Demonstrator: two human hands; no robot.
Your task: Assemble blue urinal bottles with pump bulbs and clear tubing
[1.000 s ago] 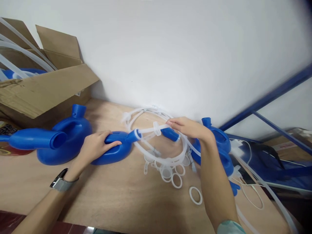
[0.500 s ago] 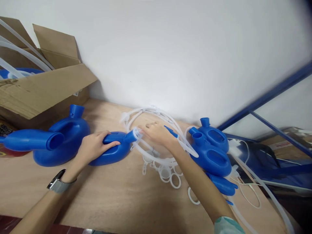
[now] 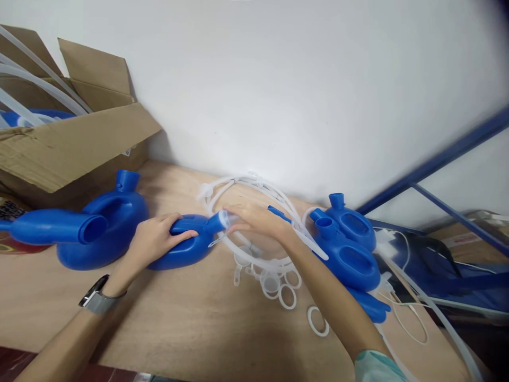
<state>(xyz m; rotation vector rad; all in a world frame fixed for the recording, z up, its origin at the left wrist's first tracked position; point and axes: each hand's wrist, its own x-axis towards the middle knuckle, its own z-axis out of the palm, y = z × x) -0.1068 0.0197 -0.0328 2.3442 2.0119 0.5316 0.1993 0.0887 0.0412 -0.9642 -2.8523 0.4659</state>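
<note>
A blue plastic bottle [image 3: 183, 254] lies on the wooden table, its neck pointing right. My left hand [image 3: 157, 241] is wrapped round its handle, with a watch on the wrist. At the bottle's mouth is a translucent white fitting [image 3: 226, 218], and my right hand [image 3: 250, 220] closes its fingers round that fitting. A white strap piece [image 3: 214, 242] hangs under the neck. Coiled clear tubing [image 3: 258, 183] lies behind and beneath my right hand. In front of it are several white rings and caps [image 3: 271, 283], with one ring [image 3: 318, 321] further right.
More blue bottles stand at left [image 3: 107, 233] and right [image 3: 350, 265]. An open cardboard box [image 3: 79, 143] holding tubes and blue items is at the back left. A blue metal frame [image 3: 437, 159] and white cables [image 3: 409, 318] are on the right.
My right hand has turned, its fingers now stretching round the fitting at the bottle's mouth. The strap piece under the neck has swung slightly left. My left hand keeps its hold.
</note>
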